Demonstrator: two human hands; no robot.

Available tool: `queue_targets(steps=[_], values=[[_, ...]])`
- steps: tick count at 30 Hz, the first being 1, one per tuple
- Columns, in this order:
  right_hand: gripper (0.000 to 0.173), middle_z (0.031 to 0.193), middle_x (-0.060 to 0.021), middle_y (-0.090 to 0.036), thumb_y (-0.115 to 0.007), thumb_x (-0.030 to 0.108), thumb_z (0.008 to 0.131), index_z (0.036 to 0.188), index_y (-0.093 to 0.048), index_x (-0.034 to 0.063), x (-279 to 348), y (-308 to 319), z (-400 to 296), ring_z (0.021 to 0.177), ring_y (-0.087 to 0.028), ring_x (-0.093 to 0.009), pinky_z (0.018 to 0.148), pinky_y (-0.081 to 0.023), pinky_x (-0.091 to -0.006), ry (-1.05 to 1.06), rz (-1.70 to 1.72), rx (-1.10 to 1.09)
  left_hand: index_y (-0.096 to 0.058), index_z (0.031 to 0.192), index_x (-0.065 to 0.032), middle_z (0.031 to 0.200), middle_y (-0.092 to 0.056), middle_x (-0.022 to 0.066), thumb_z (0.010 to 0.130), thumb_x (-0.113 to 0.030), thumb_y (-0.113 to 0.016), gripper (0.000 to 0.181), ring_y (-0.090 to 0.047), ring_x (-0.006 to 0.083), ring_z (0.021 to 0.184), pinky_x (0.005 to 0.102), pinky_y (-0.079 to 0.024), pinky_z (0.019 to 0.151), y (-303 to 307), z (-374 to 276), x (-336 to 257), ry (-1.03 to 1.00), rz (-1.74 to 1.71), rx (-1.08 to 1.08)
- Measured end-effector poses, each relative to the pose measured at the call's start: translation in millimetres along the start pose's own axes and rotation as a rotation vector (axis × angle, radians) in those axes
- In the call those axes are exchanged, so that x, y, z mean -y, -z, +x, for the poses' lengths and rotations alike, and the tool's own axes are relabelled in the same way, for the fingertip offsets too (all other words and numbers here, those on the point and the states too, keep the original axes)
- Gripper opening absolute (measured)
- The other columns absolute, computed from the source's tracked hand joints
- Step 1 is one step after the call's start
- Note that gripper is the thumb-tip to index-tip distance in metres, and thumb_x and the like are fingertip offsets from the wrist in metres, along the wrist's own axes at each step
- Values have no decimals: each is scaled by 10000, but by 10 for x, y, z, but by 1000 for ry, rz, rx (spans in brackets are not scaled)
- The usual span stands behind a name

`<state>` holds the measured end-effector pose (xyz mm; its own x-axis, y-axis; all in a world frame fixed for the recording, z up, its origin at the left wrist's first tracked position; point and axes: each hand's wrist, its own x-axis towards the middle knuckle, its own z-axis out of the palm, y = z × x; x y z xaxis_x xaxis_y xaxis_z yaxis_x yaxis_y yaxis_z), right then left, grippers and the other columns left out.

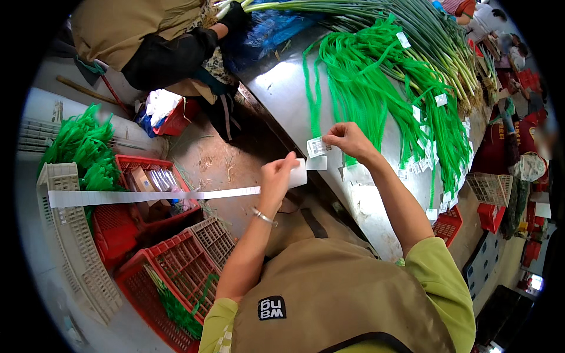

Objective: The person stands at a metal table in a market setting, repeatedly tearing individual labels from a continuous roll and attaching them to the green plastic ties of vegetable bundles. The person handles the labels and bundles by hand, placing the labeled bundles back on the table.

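My left hand (274, 178) grips a strip of white labels (154, 197) that trails far off to the left. White label paper (298, 173) also shows at its fingertips, and a further white piece (316, 163) lies just beyond. Between thumb and finger, my right hand (348, 137) pinches a printed white label (318, 147) at the lower end of a green mesh net strip (314, 110). Many more green mesh strips (357, 84) spread over the metal table (282, 84), several with white labels (426, 150) on their ends.
Long green onions (446, 57) are piled across the table's far side. A co-worker's gloved hand (234, 17) holds onion stalks at upper left. Red crates (145, 260), a pale plastic crate (75, 238) and green netting (81, 145) stand to my left.
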<state>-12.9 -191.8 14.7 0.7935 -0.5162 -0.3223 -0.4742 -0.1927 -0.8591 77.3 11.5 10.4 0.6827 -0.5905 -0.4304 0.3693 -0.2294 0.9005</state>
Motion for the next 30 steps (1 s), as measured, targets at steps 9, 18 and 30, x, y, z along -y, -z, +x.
queue_targets(steps=[9, 18, 30], values=[[703, 934, -53, -594, -787, 289, 701, 1265, -456, 34, 118, -273, -47, 803, -525, -107, 627, -398, -238, -85, 133, -78, -654, 832, 53, 696, -576, -14, 851, -126, -625, 182, -475, 40, 617, 220, -380, 528, -76, 455, 26, -169, -23, 181], [95, 779, -6, -624, -685, 82, 796, 752, -602, 67, 77, -255, -119, 709, -561, -76, 589, -425, -232, -149, 518, 64, -656, 841, 40, 730, -606, -1, 842, -121, -626, 163, -510, 47, 627, 206, -405, 557, -30, 439, 16, -89, -38, 287], [342, 1013, -92, -645, -652, 51, 800, 1136, -589, 49, -343, 311, -388, 909, -605, -162, 729, -490, -280, 527, -96, -338, -612, 1051, 46, 874, -643, 57, 803, 0, -624, 252, -593, 86, 737, 206, -482, 627, 146, 153, 112, 13, -191, 247]])
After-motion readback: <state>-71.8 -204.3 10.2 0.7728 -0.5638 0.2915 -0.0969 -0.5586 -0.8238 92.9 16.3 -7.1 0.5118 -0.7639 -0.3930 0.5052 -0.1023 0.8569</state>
